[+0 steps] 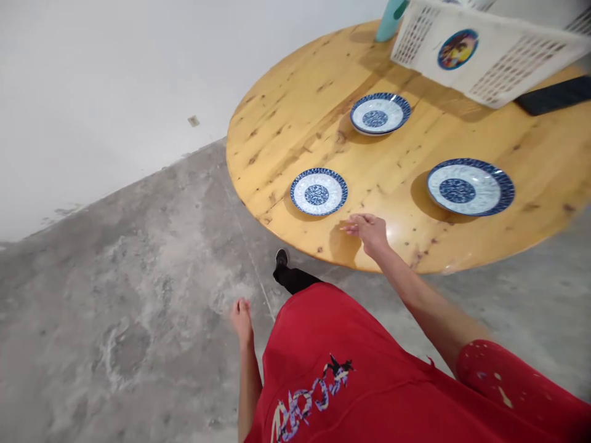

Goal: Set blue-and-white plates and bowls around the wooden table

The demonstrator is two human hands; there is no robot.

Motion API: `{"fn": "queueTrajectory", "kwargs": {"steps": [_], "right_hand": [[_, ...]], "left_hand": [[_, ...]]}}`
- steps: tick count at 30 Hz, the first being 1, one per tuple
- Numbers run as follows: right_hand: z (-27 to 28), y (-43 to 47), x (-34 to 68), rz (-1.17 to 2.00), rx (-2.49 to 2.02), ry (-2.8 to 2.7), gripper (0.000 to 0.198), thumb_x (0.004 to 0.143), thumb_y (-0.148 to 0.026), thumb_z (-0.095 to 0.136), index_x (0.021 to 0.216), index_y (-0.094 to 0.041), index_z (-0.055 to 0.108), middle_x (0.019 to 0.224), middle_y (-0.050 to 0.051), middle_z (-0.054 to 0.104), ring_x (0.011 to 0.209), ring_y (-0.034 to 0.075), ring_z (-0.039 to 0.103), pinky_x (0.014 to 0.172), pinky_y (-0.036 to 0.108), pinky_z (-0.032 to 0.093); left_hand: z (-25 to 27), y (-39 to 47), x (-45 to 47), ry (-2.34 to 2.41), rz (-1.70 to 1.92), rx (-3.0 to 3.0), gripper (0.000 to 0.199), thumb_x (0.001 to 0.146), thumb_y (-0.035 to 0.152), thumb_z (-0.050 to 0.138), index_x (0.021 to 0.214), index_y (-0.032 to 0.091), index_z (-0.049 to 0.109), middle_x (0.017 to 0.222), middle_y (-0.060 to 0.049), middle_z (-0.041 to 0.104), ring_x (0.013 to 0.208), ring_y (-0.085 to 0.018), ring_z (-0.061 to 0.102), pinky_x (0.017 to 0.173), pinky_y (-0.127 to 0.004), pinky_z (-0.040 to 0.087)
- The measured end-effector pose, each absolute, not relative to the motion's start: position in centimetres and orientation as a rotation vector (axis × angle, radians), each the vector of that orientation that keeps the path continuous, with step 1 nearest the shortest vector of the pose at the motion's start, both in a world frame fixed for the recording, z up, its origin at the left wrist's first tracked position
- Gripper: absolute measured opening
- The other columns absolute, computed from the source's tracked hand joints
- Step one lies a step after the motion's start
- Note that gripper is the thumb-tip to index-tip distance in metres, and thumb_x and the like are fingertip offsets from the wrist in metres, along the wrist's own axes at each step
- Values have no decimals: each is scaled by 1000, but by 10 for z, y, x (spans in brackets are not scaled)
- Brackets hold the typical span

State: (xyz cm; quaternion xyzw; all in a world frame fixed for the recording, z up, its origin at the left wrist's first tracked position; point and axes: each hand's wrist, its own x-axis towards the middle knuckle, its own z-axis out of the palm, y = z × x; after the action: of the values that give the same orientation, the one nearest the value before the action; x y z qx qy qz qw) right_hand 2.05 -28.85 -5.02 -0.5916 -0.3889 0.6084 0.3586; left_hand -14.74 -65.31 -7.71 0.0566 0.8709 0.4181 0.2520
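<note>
My right hand [369,234] is over the near edge of the round wooden table [286,117], its fingers half bent and a little apart, with no object visible in it. Just beyond its fingertips lies a small blue-and-white plate [318,191]. To the right sits a larger blue-and-white plate [471,187], and a third blue-and-white plate [380,114] lies farther back; both are apart from my hand. Away from the table, my left hand [241,317] hangs low over the floor, smeared by motion, so its fingers are unclear.
A white plastic basket [489,52] with a round sticker stands at the back right of the table. Beside it are a light blue-green object [390,21] and a flat black object [556,95]. Grey concrete floor [138,320] meets a white wall [115,80] on the left.
</note>
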Motion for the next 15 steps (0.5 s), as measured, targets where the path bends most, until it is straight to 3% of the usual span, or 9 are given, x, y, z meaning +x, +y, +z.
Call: {"fn": "queueTrajectory", "kwargs": {"steps": [4,9,15], "right_hand": [[-56,-269,-6,1479,-1543,-945,17,89,-2,60,78,-14,63,67,0,66,50,10,64,45,15,50],[-63,-269,-25,1417,-1607,-936,12,91,-7,63,85,-15,70,66,0,66,57,10,64,51,14,52],[-81,-272,-39,1359,-1617,-954,6,87,-19,66,87,-14,70,72,0,67,61,13,61,57,21,53]], "left_hand": [[-70,-591,-228,2410,1217,226,25,94,40,47,99,21,61,90,-5,69,83,-18,69,85,-33,57],[-45,-471,-282,2191,1183,739,27,94,40,50,104,20,66,92,-6,73,82,-18,71,83,-31,56],[-62,-359,-283,1860,984,941,23,95,36,54,108,19,62,89,-6,72,78,-18,71,75,-29,55]]}}
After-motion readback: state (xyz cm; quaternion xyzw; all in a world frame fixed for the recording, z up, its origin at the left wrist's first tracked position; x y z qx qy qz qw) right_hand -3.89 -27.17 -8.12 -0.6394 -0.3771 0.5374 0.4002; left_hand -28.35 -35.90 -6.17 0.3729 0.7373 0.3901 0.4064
